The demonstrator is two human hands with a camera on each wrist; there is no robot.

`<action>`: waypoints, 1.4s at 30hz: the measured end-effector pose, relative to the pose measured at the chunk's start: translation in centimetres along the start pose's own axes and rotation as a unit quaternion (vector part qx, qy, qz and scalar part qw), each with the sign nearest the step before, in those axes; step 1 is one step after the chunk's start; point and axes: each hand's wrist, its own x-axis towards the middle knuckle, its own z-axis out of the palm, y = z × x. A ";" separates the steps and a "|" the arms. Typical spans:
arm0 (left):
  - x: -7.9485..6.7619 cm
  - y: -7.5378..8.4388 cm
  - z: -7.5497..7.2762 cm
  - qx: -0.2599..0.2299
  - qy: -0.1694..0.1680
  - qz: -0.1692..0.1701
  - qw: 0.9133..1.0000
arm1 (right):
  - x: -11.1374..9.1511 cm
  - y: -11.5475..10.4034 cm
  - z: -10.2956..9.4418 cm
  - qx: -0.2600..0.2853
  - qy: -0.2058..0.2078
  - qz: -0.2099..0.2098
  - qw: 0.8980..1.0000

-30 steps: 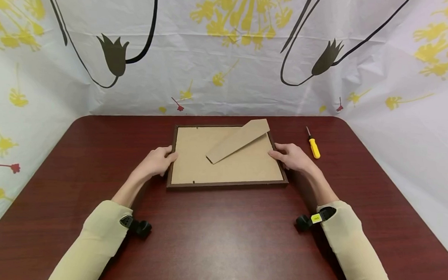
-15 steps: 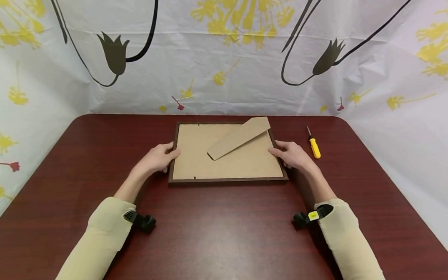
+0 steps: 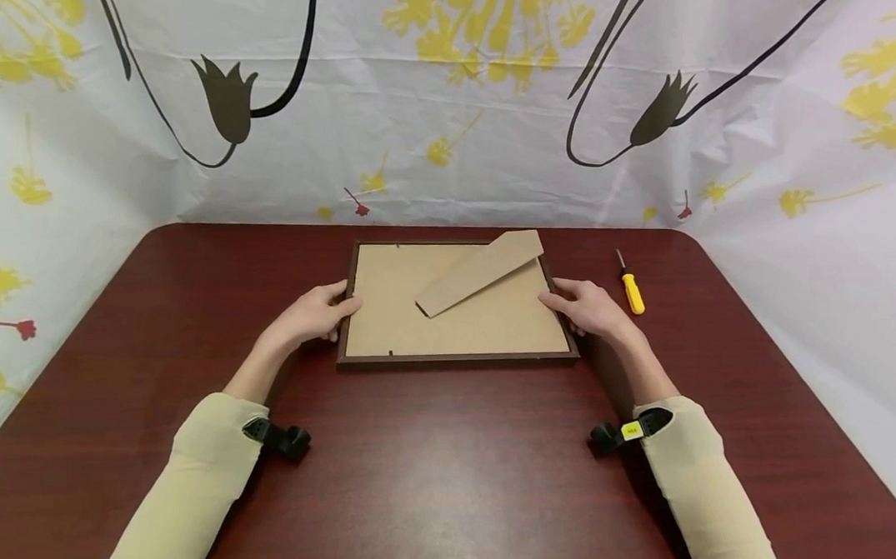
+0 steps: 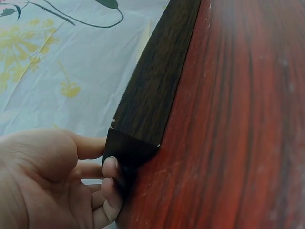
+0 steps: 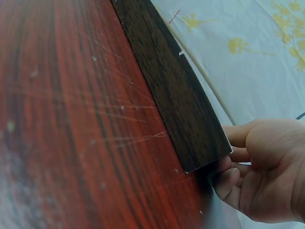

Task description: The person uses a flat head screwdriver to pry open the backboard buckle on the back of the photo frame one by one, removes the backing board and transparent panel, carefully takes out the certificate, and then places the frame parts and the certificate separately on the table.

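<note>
A dark brown picture frame [image 3: 459, 362] lies back side up on the table, its tan backing board [image 3: 379, 310] facing me. The folded cardboard easel stand [image 3: 481, 274] slants across that board toward the upper right corner. At the left edge my left hand [image 3: 313, 314] grips the frame, thumb on top and fingers at the side. My right hand [image 3: 589, 307] holds the opposite edge in the same way. In the left wrist view, curled fingers [image 4: 110, 191] sit at the frame's corner. The right wrist view has the near side of the frame [image 5: 178, 90] close along the tabletop.
A yellow-handled screwdriver [image 3: 632, 293] lies right of the frame, beyond my right hand. The reddish-brown table [image 3: 439, 479] reaches back to a white patterned sheet [image 3: 437, 187]. Small cameras are strapped to both wrists.
Over the last second the frame has shifted slightly away from me, both hands moving with it. Between the last two frames hardly anything differs.
</note>
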 end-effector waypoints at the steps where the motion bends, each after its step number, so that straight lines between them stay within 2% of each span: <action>1: 0.0 0.1 0.0 0.003 0.003 0.000 1.000 | -0.1 -0.1 -0.1 -0.003 -0.002 -0.002 1.000; 7: -0.5 0.5 0.0 0.018 0.023 0.007 1.000 | -0.7 -0.5 -0.8 -0.016 -0.032 -0.017 0.999; 11: -0.6 0.6 0.0 0.025 0.036 0.014 0.999 | -1.4 -0.7 -1.5 0.004 -0.079 -0.020 0.997; 15: -0.4 0.6 0.0 0.034 0.043 0.020 0.998 | -2.0 -0.8 -2.1 0.025 -0.138 -0.019 0.990; 19: -0.3 0.5 -0.2 0.039 0.041 0.019 0.998 | -2.3 -0.8 -2.5 0.036 -0.161 -0.021 0.986; 22: -0.3 0.5 -0.3 0.031 0.033 0.014 0.999 | -2.2 -0.6 -2.5 0.046 -0.160 -0.024 0.986; 25: -0.4 0.6 -0.4 -0.005 0.005 0.009 1.000 | -2.1 -0.2 -2.5 0.048 -0.147 -0.034 0.987; 29: -0.8 0.9 -0.5 -0.042 -0.049 -0.003 0.998 | -1.7 0.3 -2.3 0.028 -0.094 -0.056 0.994; 34: -1.3 1.4 -0.7 -0.034 -0.086 -0.012 0.996 | -1.4 0.5 -2.0 -0.011 -0.021 -0.062 0.998; 38: -1.3 1.3 -0.7 -0.039 -0.066 -0.015 0.997 | -1.3 0.5 -2.0 -0.027 -0.020 -0.054 0.998; 42: -1.1 0.8 -0.8 -0.042 -0.018 -0.011 0.999 | -1.6 0.3 -2.4 -0.005 -0.078 -0.049 0.996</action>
